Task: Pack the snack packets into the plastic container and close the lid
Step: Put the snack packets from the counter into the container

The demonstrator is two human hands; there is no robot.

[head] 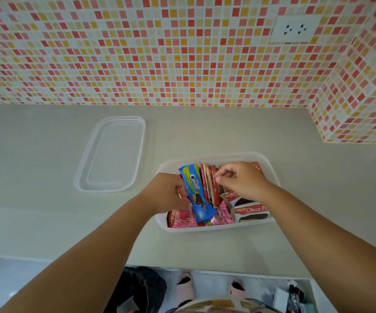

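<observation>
Meanwhile the left hand (171, 190) gripped the blue packet (197, 193) and the right hand (239, 179) pinched the red sachets (209, 184) inside the plastic container (270, 168), its lid (112, 154) lying apart on the counter (47, 168).

Both hands are in the clear plastic container (270, 164) at centre right of the frame. The left hand (167, 192) grips the blue Cream-O packet (197, 193), standing on edge; the right hand (242, 180) pinches upright red sachets (210, 186). Pink packets (184, 219) and Choco Pie packets (251, 212) lie nearer the lower rim. The lid (112, 154) lies on the counter (35, 166), left of the container.
</observation>
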